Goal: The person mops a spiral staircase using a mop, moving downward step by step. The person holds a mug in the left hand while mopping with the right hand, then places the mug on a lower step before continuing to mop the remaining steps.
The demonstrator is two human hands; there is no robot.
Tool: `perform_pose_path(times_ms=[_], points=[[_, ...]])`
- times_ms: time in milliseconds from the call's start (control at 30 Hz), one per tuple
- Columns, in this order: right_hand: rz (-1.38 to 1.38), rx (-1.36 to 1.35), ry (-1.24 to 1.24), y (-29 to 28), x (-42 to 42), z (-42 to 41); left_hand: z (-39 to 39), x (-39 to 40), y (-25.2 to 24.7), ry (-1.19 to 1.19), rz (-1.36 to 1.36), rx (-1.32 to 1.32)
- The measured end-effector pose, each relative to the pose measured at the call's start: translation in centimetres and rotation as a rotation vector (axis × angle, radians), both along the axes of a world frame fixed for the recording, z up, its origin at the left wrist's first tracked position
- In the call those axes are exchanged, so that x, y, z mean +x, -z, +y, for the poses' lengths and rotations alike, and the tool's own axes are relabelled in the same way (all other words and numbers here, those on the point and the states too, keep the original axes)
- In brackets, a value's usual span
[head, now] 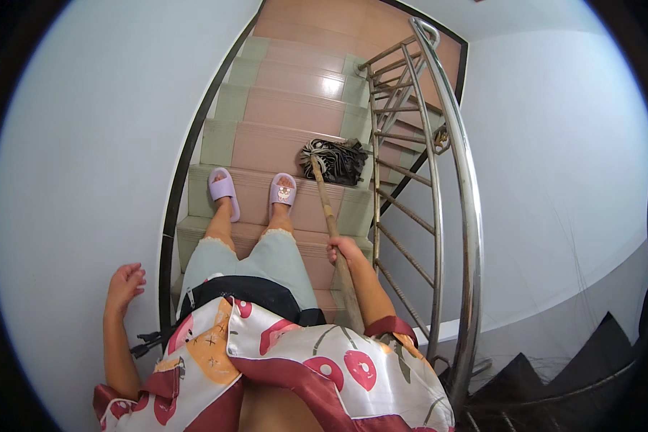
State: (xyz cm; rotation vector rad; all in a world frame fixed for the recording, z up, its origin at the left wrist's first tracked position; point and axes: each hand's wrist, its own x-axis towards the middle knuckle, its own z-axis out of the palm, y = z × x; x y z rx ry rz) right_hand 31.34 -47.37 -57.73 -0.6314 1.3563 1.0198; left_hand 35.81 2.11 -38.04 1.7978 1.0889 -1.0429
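Observation:
My right hand [343,249] is wrapped around the wooden handle [328,211] of a mop. The handle slants down the stairs, and its upper end passes under my right arm. At its lower end the mop head [332,161], made of black and pale strips, rests on a stair tread near the railing side. My left hand [125,288] is held out at my left, near the white wall [81,162]. It holds nothing, and its fingers are loosely bent and somewhat apart.
Pink and green tiled stairs [289,110] descend to an orange-tiled landing [324,24]. A metal railing [467,232] runs along the right side. My lilac slippers [224,189] stand on the steps, left of the mop. A black skirting strip [191,146] follows the left wall.

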Motion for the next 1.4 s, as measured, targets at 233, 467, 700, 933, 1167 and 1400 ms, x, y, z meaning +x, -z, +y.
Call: perform_pose_path(times_ms=[233,467,700,933,1167,1400], points=[[-0.218,-0.242,-0.304,-15.4,-4.4,-3.6,-1.6,1.6,1.8,0.028,-0.091,-0.058],[-0.066,-0.368,-0.175,-21.3,-5.3,-3.5,-0.8,0.0,4.6,-0.010,-0.091,-0.145],[-0.135,-0.398,-0.985,-11.0,1.8,1.7,3.8,-4.3,4.3,-0.173,-0.071,-0.113],[-0.186,-0.326,-1.270,-8.9,6.2,9.7,7.7,-8.7,4.2,-0.262,-0.084,-0.023],[-0.325,-0.183,-1.189,-7.9,8.5,18.0,8.9,-11.0,5.1,-0.299,-0.199,-0.078],[0.046,0.513,0.099,-4.0,11.8,22.7,9.8,-11.4,1.8,-0.202,-0.203,0.070]])
